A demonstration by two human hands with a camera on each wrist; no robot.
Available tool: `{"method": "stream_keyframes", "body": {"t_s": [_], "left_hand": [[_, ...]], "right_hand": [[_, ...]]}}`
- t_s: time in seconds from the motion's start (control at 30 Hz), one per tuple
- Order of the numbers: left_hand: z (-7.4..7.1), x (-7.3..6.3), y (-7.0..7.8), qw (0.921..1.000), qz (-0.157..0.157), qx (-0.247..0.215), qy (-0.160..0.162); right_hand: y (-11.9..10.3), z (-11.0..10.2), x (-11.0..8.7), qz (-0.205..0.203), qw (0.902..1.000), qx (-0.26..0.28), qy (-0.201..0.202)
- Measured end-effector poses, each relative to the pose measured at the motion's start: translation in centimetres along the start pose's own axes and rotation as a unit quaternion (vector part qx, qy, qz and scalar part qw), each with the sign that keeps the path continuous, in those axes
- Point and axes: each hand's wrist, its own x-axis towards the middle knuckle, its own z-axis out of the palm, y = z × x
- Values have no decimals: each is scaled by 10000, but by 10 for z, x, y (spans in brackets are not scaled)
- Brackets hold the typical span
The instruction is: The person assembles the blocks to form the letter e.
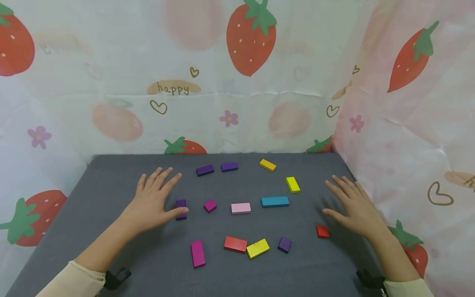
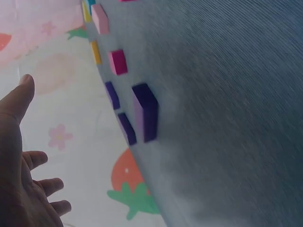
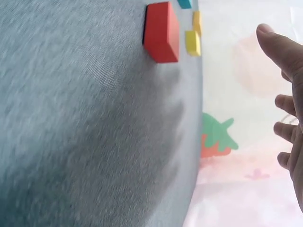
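My left hand (image 1: 148, 208) is held over the left side of the grey table with fingers spread and nothing in it. Its thumb overlaps a purple block (image 1: 180, 214) in the head view; in the left wrist view, a gap separates the hand (image 2: 21, 156) from this block (image 2: 146, 113). A small magenta block (image 1: 210, 206) lies just right of it. On the right, my other hand (image 1: 354, 208) hovers with straight, parted fingers, also holding nothing. Closest to it is a small red block (image 1: 322, 232), which stands clear of the hand (image 3: 293, 109) in the right wrist view.
Mid-table are a pink block (image 1: 241, 208) and a blue one (image 1: 275, 201). Two purple blocks (image 1: 205, 170), an orange-yellow block (image 1: 267, 165) and a yellow block (image 1: 292, 185) lie farther back. Nearer are magenta (image 1: 198, 254), red (image 1: 235, 244), yellow (image 1: 257, 248) and purple (image 1: 284, 244) blocks. Strawberry-print cloth (image 1: 259, 103) surrounds the table.
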Motion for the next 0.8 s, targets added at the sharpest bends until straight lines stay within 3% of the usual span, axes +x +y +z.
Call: {"method": "stream_keyframes", "body": {"t_s": [0.23,0.43,0.8], "left_hand": [[5,14,20,9994,210,-254,-59],[10,26,38,9974,183,-664,-222],[30,50,65,9854,230,-1591,-557]], "right_hand": [[-7,6,12,-153,9995,282,47],[-17,9,24,-268,9986,461,23],[-32,18,45,-402,9963,756,-90]]}}
